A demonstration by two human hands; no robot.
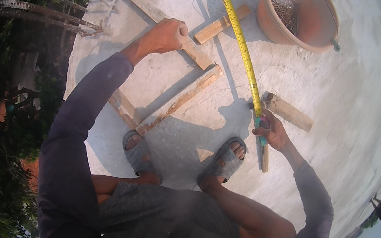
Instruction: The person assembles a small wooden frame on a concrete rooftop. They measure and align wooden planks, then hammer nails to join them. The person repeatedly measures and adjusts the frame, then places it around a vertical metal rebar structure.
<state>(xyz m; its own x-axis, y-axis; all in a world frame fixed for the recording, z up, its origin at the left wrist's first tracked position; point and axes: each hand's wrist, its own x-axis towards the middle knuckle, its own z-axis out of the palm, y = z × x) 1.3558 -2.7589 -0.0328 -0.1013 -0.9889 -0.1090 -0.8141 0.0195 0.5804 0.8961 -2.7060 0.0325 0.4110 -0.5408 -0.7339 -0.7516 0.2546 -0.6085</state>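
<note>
Both hands are busy: the left hand (pixel 168 34) is clenched around a long wooden plank (pixel 166 19) lying on the concrete slab (pixel 353 95), and the right hand (pixel 272 131) grasps the case end of a yellow tape measure (pixel 241 47), its blade stretched up towards the orange tub (pixel 300 17). A second plank (pixel 181 100) lies slantwise below the first, their upper ends just beside each other. Short offcuts (pixel 220 23) rest near the tape, one block (pixel 289 111) just beside the right hand. Judging from this, measuring is the step in hand (the blade looks lifted off the wood); the next move calls for laying the blade flat along a plank, end hook aligned.
</note>
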